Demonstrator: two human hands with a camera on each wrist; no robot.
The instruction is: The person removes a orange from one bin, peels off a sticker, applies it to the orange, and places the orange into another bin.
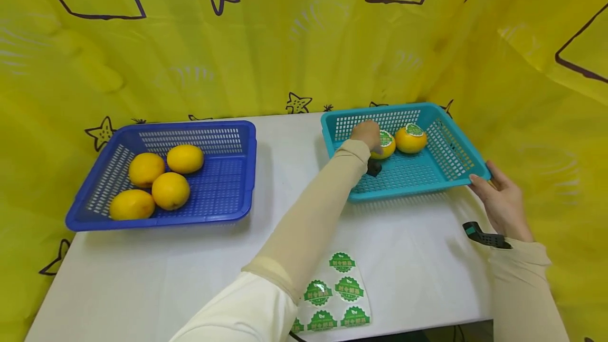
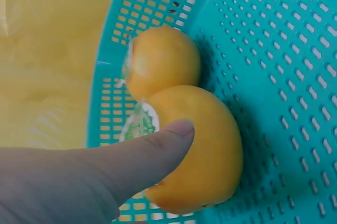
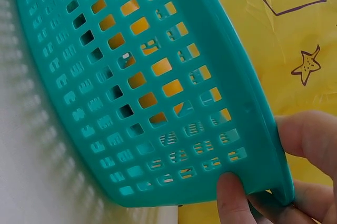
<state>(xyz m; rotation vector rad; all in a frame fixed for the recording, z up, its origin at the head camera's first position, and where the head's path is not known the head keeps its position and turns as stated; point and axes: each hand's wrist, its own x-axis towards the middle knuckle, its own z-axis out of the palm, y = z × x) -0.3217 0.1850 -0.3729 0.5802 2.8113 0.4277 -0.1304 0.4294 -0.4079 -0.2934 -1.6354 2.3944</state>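
Note:
Inside a teal plastic basket (image 1: 399, 192), my left hand (image 1: 367, 133) holds an orange (image 2: 205, 139) bearing a round green-and-white sticker (image 2: 141, 124). The thumb lies across the fruit in the left wrist view; the other fingers are mostly hidden. Right beside it sits a second stickered orange (image 1: 411, 139). My right hand (image 1: 505, 205) grips the basket's near right corner, thumb and fingers on either side of the rim (image 3: 276, 155).
At the left, a blue basket (image 1: 157, 224) contains several oranges (image 1: 171, 191) with no stickers showing. A sheet of green stickers (image 1: 349, 289) lies near the table's front edge, partly covered by the left sleeve. Yellow patterned cloth (image 1: 266, 41) hangs behind the white table (image 1: 413, 257).

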